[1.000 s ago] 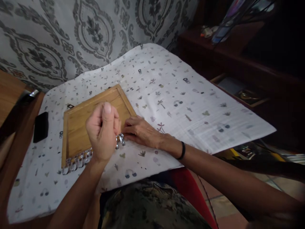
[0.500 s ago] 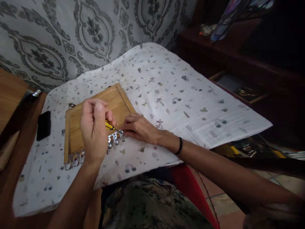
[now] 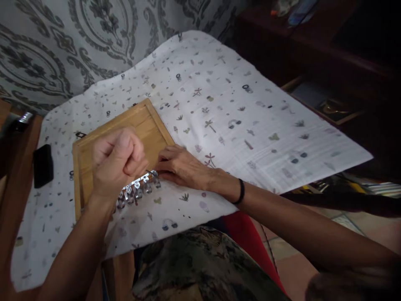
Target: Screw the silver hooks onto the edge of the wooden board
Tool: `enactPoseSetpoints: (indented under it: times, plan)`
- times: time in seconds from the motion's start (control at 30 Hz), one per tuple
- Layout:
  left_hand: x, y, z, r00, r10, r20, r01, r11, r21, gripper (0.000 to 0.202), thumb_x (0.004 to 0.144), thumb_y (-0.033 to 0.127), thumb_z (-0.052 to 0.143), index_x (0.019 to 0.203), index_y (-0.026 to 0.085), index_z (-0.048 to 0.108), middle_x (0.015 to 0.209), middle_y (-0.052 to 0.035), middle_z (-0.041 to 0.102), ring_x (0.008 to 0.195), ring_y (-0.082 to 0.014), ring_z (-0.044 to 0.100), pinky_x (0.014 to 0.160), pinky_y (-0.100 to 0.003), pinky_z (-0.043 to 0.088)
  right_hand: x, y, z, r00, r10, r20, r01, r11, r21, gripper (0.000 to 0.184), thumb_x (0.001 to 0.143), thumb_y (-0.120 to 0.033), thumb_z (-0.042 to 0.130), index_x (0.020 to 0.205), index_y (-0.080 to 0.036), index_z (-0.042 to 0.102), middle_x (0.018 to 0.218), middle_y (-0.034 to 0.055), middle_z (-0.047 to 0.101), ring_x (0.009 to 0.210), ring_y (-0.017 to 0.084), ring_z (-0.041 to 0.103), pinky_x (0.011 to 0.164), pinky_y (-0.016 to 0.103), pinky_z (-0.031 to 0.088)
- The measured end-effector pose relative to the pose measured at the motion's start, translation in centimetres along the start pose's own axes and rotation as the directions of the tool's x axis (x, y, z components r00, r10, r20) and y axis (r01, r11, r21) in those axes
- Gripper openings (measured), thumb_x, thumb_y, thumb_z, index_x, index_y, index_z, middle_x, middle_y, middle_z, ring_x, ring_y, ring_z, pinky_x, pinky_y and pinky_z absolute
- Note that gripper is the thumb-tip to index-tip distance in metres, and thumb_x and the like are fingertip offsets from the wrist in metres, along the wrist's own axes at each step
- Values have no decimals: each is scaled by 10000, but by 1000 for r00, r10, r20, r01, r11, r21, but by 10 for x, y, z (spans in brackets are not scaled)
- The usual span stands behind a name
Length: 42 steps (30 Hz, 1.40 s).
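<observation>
My left hand (image 3: 118,156) is closed in a fist over the lower part of a framed wooden board (image 3: 147,129). It grips a screwdriver (image 3: 149,172); the yellow handle is hidden in the fist, and only a short length of shaft shows, reaching toward the end of a shiny metal hook rail (image 3: 137,190). The rail, with several curved hooks, runs along the board's near edge. My right hand (image 3: 183,167) pinches the rail's right end at the board's corner, fingertips partly hidden beside the screwdriver tip. My left forearm covers the board's near left part.
A white patterned cloth (image 3: 216,108) covers the table under the board. A black phone (image 3: 43,166) lies at the left edge. Beyond the table hangs a grey patterned curtain (image 3: 103,29). An open drawer (image 3: 332,108) stands at the right.
My left hand has closed more tightly and turned, hiding the yellow screwdriver handle that showed before. My right hand stays at the rail's end. The view has shifted slightly.
</observation>
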<state>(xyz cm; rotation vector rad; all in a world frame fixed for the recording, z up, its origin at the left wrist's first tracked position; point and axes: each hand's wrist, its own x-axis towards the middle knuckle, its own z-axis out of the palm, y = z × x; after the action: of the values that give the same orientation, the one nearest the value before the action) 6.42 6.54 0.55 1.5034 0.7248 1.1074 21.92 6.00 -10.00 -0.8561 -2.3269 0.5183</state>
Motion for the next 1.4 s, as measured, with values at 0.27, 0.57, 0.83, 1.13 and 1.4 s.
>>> enactPoseSetpoints:
  times: [0.27,0.57,0.83,1.13,1.4]
  plan:
    - [-13,3,3,962,118,-245,-78,983,166,348,937,523,720,772,226,645,522,44,436,436,-101,420,448,-259,391,0,2,2,1000,0,12,0,1000,-27,184,1015,-276,649,1069,-168,787,1023,94,672,973,229,558,882,364,395]
    - [-20,0,36,880,205,-429,-177,979,104,401,952,424,735,653,209,577,512,69,282,394,-57,178,369,-257,168,0,0,2,1000,-4,3,4,999,-36,217,1031,-304,618,1042,-164,784,974,84,645,932,225,529,843,355,362]
    - [-4,0,4,995,60,-76,-66,994,-83,375,930,415,756,668,192,608,438,102,201,322,-36,119,324,-215,121,0,-2,-3,1000,-11,12,11,1000,-12,230,1034,-280,606,1034,-129,780,1002,105,655,955,234,524,884,367,369]
    - [-21,-1,17,940,192,-283,-170,980,100,333,946,461,732,755,201,653,497,52,423,416,-91,384,419,-238,354,0,-1,-1,1000,-10,18,11,999,-38,209,1026,-289,629,1056,-151,783,992,94,658,957,226,544,863,353,373]
    - [-20,-8,32,868,228,-442,-231,972,49,437,925,440,758,626,184,570,459,88,281,382,-54,176,365,-233,176,1,-2,-1,1000,2,20,0,998,-70,209,1014,-293,644,1007,-126,770,970,97,642,925,229,509,822,352,348]
